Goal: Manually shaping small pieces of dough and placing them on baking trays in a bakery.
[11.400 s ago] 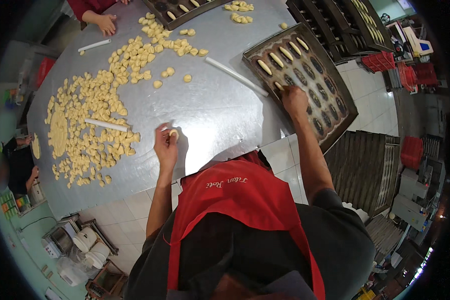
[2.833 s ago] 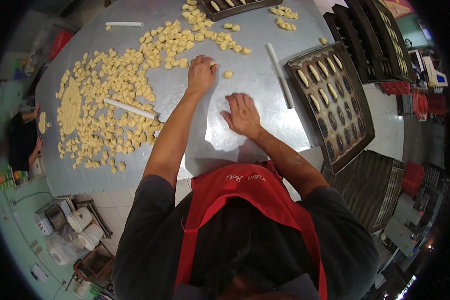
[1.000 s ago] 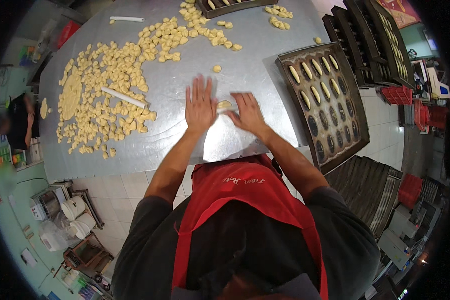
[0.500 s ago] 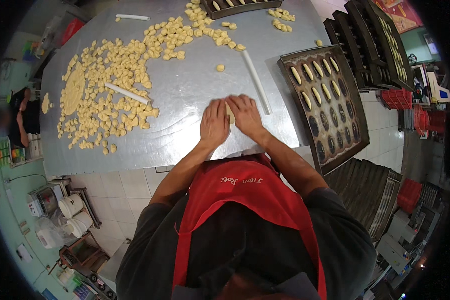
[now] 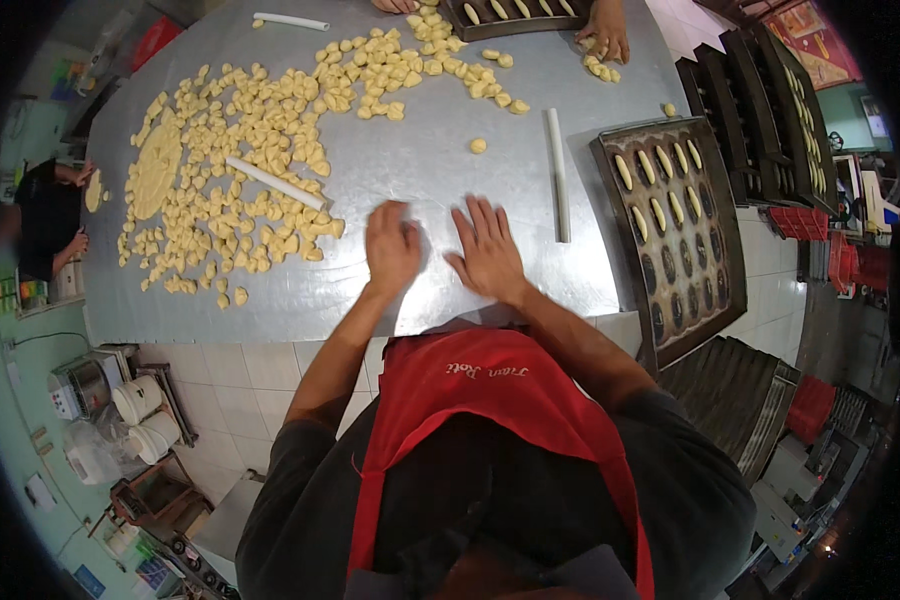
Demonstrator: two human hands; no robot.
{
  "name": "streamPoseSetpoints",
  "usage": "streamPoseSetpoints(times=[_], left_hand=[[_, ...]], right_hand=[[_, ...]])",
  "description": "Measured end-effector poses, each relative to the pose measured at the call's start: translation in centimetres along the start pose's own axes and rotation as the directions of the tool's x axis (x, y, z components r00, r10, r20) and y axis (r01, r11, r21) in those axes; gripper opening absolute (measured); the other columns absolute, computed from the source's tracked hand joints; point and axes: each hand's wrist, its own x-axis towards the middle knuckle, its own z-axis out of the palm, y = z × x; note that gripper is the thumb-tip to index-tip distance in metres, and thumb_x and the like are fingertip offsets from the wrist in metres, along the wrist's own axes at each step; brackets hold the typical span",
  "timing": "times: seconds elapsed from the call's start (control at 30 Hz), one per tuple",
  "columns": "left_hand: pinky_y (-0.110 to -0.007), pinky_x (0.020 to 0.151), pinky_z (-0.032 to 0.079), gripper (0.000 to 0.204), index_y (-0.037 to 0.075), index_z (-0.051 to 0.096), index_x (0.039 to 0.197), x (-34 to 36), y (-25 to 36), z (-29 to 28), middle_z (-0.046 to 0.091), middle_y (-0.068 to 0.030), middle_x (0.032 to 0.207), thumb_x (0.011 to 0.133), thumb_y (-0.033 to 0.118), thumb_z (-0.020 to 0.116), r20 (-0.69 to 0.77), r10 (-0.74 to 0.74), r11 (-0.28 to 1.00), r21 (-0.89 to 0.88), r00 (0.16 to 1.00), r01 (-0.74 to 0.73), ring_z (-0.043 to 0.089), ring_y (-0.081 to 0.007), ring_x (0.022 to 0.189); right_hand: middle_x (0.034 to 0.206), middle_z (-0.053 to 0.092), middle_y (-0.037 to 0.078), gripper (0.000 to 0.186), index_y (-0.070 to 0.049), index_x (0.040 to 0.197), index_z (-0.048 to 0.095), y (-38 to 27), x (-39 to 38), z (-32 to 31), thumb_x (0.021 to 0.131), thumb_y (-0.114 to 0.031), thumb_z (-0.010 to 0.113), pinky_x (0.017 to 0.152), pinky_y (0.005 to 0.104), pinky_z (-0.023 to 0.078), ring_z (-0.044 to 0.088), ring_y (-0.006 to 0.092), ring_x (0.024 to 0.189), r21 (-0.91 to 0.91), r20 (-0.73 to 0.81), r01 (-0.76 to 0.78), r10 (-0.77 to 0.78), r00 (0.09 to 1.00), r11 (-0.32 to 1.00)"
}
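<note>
Left hand: my left hand [image 5: 392, 245] lies palm-down on the grey metal worktable [image 5: 420, 130], fingers curled and blurred; I cannot tell whether a dough piece sits under it.
Right hand: my right hand [image 5: 488, 252] is flat on the same table just beside the left, fingers spread wide, gripping nothing that I can see.
Nearest dough: a single small pale dough lump [image 5: 478, 146] lies alone on the table, beyond both hands and apart from them.
Dough pile: I see a large scatter of pale yellow dough pieces [image 5: 260, 190] covering the table's left part, with a flat round dough disc [image 5: 156, 172] at its far left edge.
Rods: 1 white rod [image 5: 274, 183] lies slanted across the pile; another white rod [image 5: 557, 175] lies lengthwise between my right hand and the tray.
Tray: the dark metal baking tray with oval moulds [image 5: 673, 225] sits at the table's right edge; its upper rows hold shaped dough, the lower ones look bare.
Others: another person's hand [image 5: 605, 32] rests on the far edge near a second dark tray [image 5: 515, 14].
</note>
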Motion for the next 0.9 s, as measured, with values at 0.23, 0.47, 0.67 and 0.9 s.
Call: streamPoseSetpoints(times=[0.23, 0.47, 0.67, 0.9], left_hand=[[-0.053, 0.104, 0.054, 0.044, 0.006, 0.067, 0.143, 14.7, -6.6, 1.0, 0.067, -0.0203, 0.127, 0.099, 0.013, 0.072, 0.051, -0.006, 1.000, 0.003, 0.999, 0.006, 0.062, -0.0408, 0.118], [-0.050, 0.097, 0.055, 0.031, 0.008, 0.073, 0.125, 21.0, -6.8, 2.6, 0.066, -0.0125, 0.125, 0.098, 0.021, 0.080, 0.115, 0.119, 0.932, 0.330, 0.986, -0.151, 0.062, -0.0376, 0.116], [-0.052, 0.092, 0.053, 0.017, 0.003, 0.071, 0.110, 12.0, -2.9, 3.0, 0.071, -0.0169, 0.100, 0.098, 0.012, 0.078, 0.025, 0.048, 0.996, -0.080, 0.999, -0.046, 0.065, -0.0408, 0.100], [-0.039, 0.086, 0.056, 0.014, 0.001, 0.071, 0.109, 0.9, -1.6, -0.3, 0.072, -0.0131, 0.100, 0.099, 0.008, 0.078, -0.061, -0.225, 0.950, -0.236, 0.972, 0.205, 0.068, -0.0280, 0.099]], right_hand=[[0.170, 0.035, 0.031, 0.084, 0.000, 0.167, 0.039, 0.9, 3.6, -0.1, 0.105, -0.049, 0.067, 0.128, 0.0662, 0.024, 0.032, 0.0519, 0.157, -0.140, 0.069, -0.086, 0.096, 0.993, 0.986], [0.134, 0.062, 0.019, 0.061, 0.003, 0.141, 0.061, 0.7, 0.7, -2.8, 0.094, -0.030, 0.082, 0.107, 0.0505, 0.046, 0.056, 0.0389, 0.125, 0.335, 0.095, -0.105, 0.077, 0.993, 0.936], [0.120, 0.070, 0.010, 0.038, -0.005, 0.122, 0.076, 3.6, -3.9, -4.0, 0.086, -0.014, 0.086, 0.102, 0.0470, 0.052, 0.063, 0.0308, 0.116, 0.251, 0.044, -0.128, 0.121, 0.992, 0.959], [0.110, 0.078, 0.017, 0.025, -0.003, 0.117, 0.079, 17.5, -3.4, -12.4, 0.094, -0.012, 0.081, 0.084, 0.0410, 0.060, 0.075, 0.0318, 0.094, 0.319, -0.358, -0.511, 0.600, 0.715, 0.798]])
